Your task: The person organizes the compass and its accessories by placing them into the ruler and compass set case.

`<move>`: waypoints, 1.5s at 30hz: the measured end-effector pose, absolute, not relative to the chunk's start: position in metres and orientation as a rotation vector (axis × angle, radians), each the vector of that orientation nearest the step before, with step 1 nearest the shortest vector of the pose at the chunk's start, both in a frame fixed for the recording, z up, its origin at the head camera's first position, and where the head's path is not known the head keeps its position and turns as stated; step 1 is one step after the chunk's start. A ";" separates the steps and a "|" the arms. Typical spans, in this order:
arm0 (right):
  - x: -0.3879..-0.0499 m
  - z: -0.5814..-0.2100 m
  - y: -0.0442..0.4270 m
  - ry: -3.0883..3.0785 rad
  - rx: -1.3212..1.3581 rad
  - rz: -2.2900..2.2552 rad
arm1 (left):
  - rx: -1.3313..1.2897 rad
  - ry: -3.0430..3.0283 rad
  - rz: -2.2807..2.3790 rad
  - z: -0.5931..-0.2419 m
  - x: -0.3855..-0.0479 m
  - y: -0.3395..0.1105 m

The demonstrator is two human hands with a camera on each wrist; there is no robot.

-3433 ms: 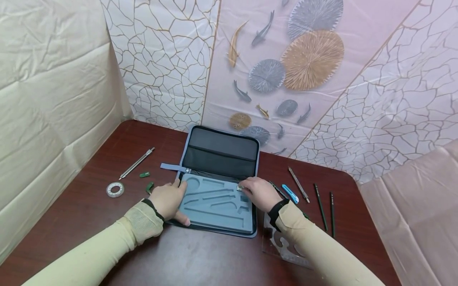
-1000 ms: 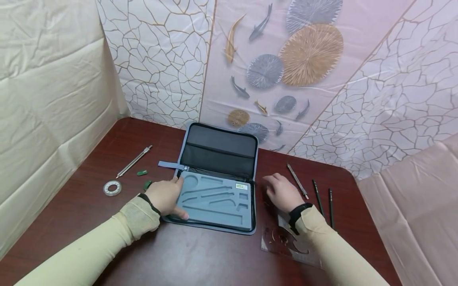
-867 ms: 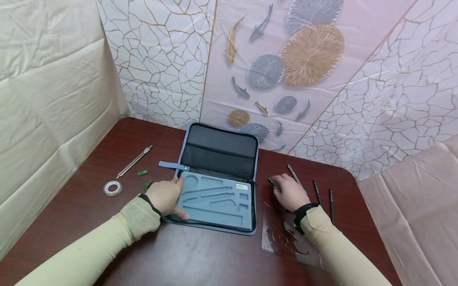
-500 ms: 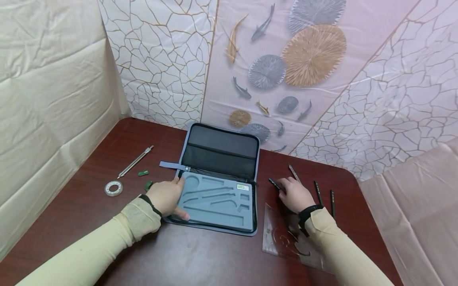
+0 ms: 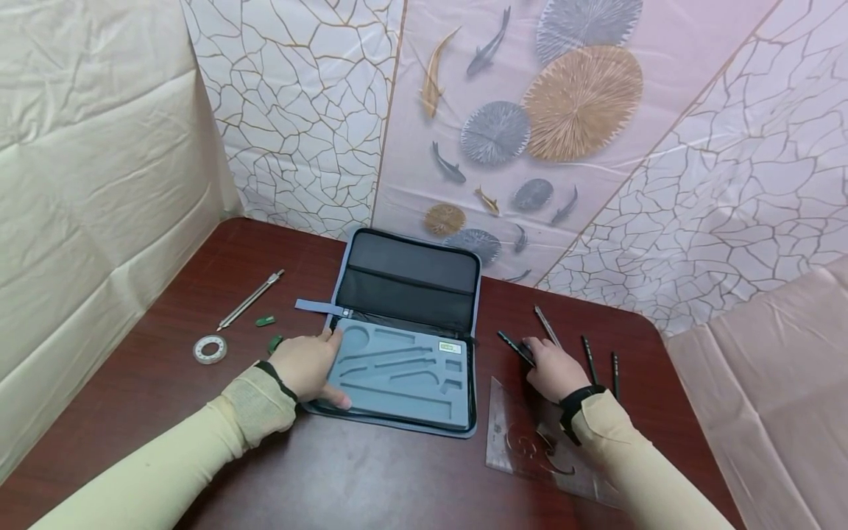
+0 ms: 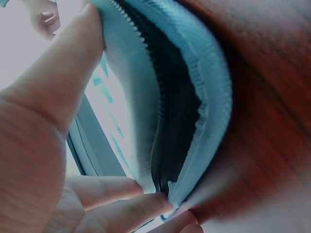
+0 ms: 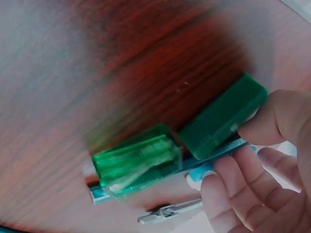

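Note:
My left hand (image 5: 306, 366) rests along the left edge of an open blue zip case (image 5: 405, 420), its thumb on the grey moulded tray (image 5: 397, 407) and its fingers by the left rim. A small green-and-white labelled piece (image 5: 450, 347) lies in the tray's upper right slot. Right of the case, my right hand (image 5: 556, 369) has its fingertips low among the tools. In the right wrist view, the thumb and curled fingers hold the end of a dark green block (image 7: 223, 116). A see-through green box (image 7: 138, 160) adjoins it over a dark pencil (image 5: 511, 343). Something blue (image 7: 200, 172) shows beside the fingers.
On the left lie a silver compass (image 5: 250, 300), a clear white ring (image 5: 210, 350) and small green pieces (image 5: 265, 321). To the right are a silver pencil-like tool (image 5: 546, 324), two dark pencils (image 5: 589, 358) and a clear drawing template (image 5: 510, 444). Draped walls enclose the table.
My right hand has left the labelled piece in the tray and moved right to the loose tools, lately shifting slightly further right. The left hand keeps its place on the case.

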State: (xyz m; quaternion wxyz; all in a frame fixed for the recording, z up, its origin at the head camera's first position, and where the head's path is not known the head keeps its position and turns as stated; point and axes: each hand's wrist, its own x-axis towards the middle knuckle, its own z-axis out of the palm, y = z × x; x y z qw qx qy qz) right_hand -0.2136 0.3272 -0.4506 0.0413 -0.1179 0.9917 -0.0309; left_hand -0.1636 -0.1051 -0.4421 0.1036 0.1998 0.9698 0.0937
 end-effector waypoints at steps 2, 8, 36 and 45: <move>-0.214 -0.452 0.328 3.036 -0.359 -0.100 | 0.589 2.843 0.288 -0.441 -0.165 -0.107; -0.217 -0.456 0.332 3.043 -0.380 -0.119 | 0.561 2.773 0.395 -0.442 -0.169 -0.116; -0.214 -0.440 0.302 3.124 -0.615 -0.249 | 0.608 2.772 0.416 -0.445 -0.167 -0.124; -0.187 -0.424 0.233 3.027 -1.024 -0.385 | 0.618 2.767 0.420 -0.441 -0.165 -0.126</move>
